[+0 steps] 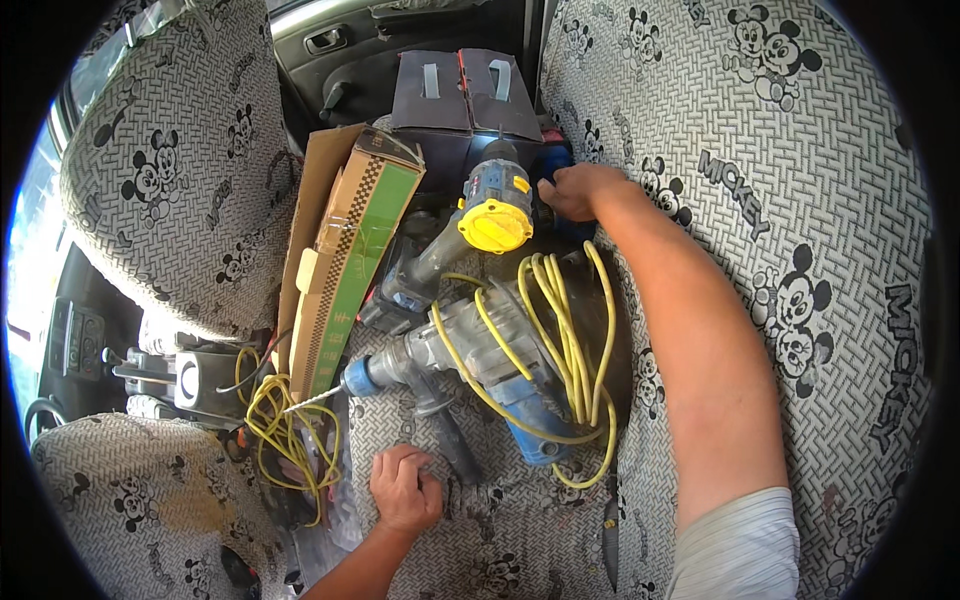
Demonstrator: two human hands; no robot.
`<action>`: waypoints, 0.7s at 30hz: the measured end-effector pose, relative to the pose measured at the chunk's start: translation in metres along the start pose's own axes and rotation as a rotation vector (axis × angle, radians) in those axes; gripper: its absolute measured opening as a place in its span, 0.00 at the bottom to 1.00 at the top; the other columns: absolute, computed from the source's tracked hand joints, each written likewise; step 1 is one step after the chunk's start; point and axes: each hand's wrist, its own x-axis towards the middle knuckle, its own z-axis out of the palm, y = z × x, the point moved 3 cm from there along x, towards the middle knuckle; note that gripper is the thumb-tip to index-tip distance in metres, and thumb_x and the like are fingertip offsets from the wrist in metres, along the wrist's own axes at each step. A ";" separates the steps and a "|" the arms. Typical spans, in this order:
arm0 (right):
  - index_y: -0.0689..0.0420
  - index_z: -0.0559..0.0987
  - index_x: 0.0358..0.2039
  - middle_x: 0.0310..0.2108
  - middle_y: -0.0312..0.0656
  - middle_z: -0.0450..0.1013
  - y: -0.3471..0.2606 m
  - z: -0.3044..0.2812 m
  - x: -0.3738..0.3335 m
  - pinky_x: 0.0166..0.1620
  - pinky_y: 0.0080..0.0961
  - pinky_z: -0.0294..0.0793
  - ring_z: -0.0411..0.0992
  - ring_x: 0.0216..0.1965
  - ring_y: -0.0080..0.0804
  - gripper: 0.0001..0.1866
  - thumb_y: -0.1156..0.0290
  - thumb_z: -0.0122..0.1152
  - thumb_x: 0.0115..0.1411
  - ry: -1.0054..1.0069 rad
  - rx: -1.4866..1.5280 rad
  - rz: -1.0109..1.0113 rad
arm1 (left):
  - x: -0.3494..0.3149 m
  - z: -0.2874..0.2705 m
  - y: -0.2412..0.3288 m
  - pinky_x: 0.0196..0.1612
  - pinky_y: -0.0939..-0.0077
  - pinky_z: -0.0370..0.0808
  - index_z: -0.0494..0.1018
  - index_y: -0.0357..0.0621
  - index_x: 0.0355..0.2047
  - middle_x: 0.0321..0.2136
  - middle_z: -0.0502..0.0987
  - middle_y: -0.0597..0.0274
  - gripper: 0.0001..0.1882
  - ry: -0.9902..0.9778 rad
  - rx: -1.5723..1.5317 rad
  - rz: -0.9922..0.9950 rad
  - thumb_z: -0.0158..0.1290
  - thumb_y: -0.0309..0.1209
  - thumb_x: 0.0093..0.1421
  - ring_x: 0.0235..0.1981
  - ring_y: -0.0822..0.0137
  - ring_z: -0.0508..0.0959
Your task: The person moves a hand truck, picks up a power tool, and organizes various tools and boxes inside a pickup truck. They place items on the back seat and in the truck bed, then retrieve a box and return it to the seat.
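My right hand (582,192) reaches to the far end of the rear seat, its fingers curled closed on a dark blue tool (553,158), mostly hidden beside the backrest. Just left of it, a cordless drill with a yellow cap (497,226) lies with its chuck pointing away. Nearer lies a large grey and blue hammer drill (455,335) with a long bit pointing left; its yellow cord (565,340) is looped over the body. My left hand (405,490) rests on the seat cushion with fingers bent in, close to the drill's black side handle (455,440). It seems to hold nothing.
A long brown and green cardboard box (355,255) leans by the front seat (190,190). Behind the tools, a dark box (465,100) stands against the car door (330,60). Another yellow cord (290,440) lies tangled between the seats. The patterned backrest (780,200) rises on the right.
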 end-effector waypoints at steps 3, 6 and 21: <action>0.52 0.76 0.68 0.70 0.44 0.70 -0.002 -0.005 0.008 0.72 0.48 0.66 0.68 0.70 0.49 0.34 0.45 0.35 0.75 -0.016 0.019 0.014 | 0.000 -0.001 -0.001 0.40 0.57 0.72 0.76 0.40 0.37 0.38 0.78 0.51 0.14 -0.007 0.033 -0.010 0.53 0.18 0.47 0.36 0.48 0.76; 0.51 0.75 0.68 0.72 0.44 0.68 -0.002 -0.007 0.023 0.72 0.47 0.65 0.67 0.71 0.49 0.33 0.44 0.39 0.74 -0.087 0.002 0.038 | -0.001 -0.001 -0.003 0.40 0.57 0.72 0.76 0.40 0.36 0.38 0.78 0.51 0.14 -0.016 0.034 -0.001 0.53 0.18 0.47 0.36 0.49 0.76; 0.49 0.81 0.64 0.67 0.46 0.73 0.013 0.014 0.068 0.70 0.43 0.68 0.71 0.68 0.46 0.36 0.45 0.64 0.58 -0.062 0.110 0.048 | -0.002 0.002 -0.002 0.42 0.54 0.70 0.75 0.39 0.36 0.38 0.75 0.49 0.15 -0.031 0.022 -0.019 0.51 0.17 0.46 0.36 0.47 0.74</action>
